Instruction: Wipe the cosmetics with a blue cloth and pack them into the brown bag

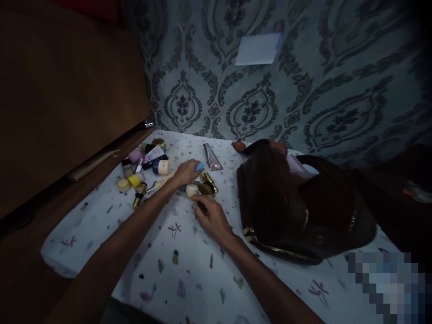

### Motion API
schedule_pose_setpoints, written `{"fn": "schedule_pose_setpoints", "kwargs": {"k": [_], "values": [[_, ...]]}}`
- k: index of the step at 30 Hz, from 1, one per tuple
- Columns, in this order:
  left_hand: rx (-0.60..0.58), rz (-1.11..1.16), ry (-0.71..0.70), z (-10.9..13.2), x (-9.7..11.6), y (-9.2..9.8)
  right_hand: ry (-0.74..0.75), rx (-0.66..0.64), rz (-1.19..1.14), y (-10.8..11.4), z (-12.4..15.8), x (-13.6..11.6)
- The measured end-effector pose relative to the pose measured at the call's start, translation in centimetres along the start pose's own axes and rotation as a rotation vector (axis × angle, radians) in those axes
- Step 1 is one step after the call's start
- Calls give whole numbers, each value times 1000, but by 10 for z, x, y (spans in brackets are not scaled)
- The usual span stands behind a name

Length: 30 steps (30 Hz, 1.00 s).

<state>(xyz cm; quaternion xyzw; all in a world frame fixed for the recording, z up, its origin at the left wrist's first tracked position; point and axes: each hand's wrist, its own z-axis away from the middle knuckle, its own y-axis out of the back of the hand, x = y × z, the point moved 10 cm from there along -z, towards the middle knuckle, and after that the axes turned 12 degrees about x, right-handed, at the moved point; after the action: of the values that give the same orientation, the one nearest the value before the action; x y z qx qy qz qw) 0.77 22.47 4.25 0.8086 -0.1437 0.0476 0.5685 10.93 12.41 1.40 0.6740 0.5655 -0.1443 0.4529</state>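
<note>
My left hand [186, 173] reaches in among small cosmetics, its fingers closed on a blue-ended item [200, 166] whose other part is hidden. Lower and to the right is my right hand [213, 218], fingers curled by a small pale jar [191, 190]; whether it holds anything, I cannot make out. Between and beyond the hands lie a gold-and-black lipstick tube [210, 182] and a brownish round item [206, 189]. Behind them rests a pinkish squeeze tube [212, 157]. A navy-and-beige bottle [161, 167] is left of my left hand.
A large dark brown bag [273, 202] stands open at the right. More cosmetics, including a yellow-lidded jar [123, 184] and a gold-banded bottle [139, 195], crowd the left. A wooden panel [74, 99] borders the printed white cloth [175, 265]; patterned wallpaper [216, 81] is behind.
</note>
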Motion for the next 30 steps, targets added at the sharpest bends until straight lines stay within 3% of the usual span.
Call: {"fn": "schedule_pose_setpoints", "kwargs": {"k": [5, 9, 12, 16, 19, 25, 30], "values": [[144, -72, 37, 20, -20, 46, 0, 8, -19, 4, -1, -5], [217, -228, 266, 31, -66, 71, 13, 11, -12, 3, -2, -5], [155, -261, 387, 38, -85, 66, 5, 4, -13, 2, -3, -4], [134, -201, 296, 31, -65, 56, -20, -11, -18, 1, -3, -4], [157, -189, 265, 26, -61, 60, -28, -11, -16, 1, -4, -4], [182, -309, 401, 39, -108, 68, -19, -6, -27, 1, -4, -4], [136, -351, 392, 44, -116, 61, -11, -5, -24, 1, -4, -4]]}}
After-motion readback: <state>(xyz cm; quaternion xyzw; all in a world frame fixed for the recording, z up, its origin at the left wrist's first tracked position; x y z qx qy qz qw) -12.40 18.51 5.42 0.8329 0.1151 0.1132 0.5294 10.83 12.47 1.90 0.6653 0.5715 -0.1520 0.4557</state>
